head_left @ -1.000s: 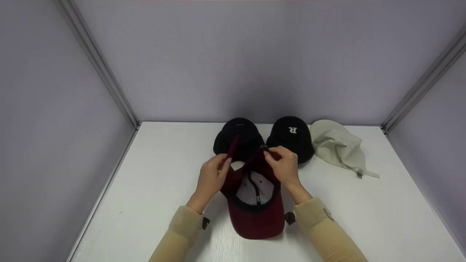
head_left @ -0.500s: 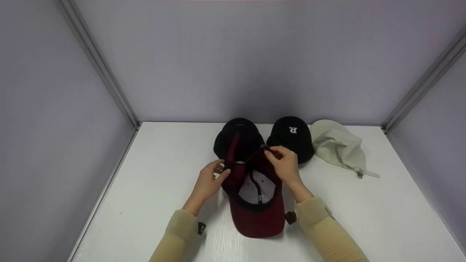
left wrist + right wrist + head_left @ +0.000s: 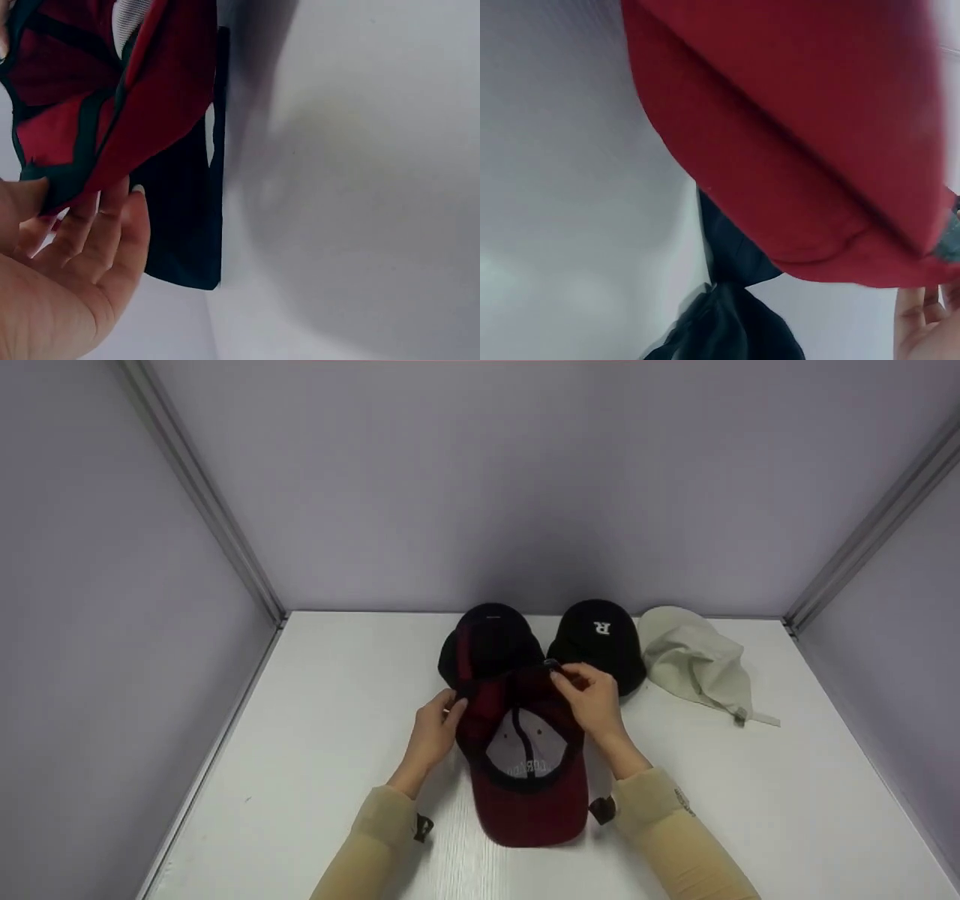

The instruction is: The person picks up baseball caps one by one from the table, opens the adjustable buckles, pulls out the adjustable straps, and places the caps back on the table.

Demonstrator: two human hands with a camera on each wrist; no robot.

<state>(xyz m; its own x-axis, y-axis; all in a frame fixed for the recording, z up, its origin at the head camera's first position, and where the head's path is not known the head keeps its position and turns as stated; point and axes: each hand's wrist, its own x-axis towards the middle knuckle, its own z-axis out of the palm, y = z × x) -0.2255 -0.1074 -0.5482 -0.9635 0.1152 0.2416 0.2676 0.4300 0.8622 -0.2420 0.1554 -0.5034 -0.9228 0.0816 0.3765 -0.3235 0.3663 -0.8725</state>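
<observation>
A dark red baseball cap is held with its inside towards me and its brim pointing at the near edge. My left hand pinches the cap's left back edge between thumb and fingers, as the left wrist view also shows. From that edge a loose red strap sticks up. At the right back corner my right hand pinches the edge beside a small dark buckle. Mirrored lettering shows through the pale lining. In the right wrist view, the red crown covers most of the hand.
Behind the red cap stand a black cap and another black cap with a white letter R. A crumpled cream cap with a loose strap lies to their right. All rest on a white table enclosed by pale walls.
My left hand has let go of the strap, dropped slightly and now pinches the cap's edge at the strap's base. The strap has swung left; the back edge is spread wider.
</observation>
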